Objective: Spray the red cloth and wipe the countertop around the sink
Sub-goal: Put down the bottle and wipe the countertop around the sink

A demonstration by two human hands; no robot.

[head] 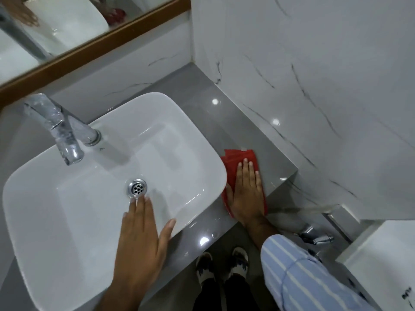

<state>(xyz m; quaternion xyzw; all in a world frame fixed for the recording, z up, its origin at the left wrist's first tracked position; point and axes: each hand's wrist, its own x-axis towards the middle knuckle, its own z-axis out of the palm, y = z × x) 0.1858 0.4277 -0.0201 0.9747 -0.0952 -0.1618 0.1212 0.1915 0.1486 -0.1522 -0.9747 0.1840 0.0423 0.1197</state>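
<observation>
At the far left the chrome faucet [60,129] leans out over the white sink [45,198], which sits on top of the grey desk [202,95] and fills most of what I see. The round metal drain [137,187] lies near the middle of the basin. My left hand [140,239] is spread flat and wide over the near side of the sink, fingers together and pointing toward the drain, thumb splayed out toward the basin's right rim; it holds nothing, and I cannot tell whether the palm touches the porcelain or hovers just above it. Below the desk's front edge my two feet in pale sandals [222,263] stand on the floor. To the right of the sink, on the narrow strip of desk between the basin and the white marbled wall [314,63], the red cloth [238,160] lies flat, folded, its left edge just beside the sink's rim. My right hand [247,189] presses down on it, open and flat with the fingers stretched straight, covering the cloth's near half. A blue and white striped sleeve [298,272] covers that forearm
</observation>
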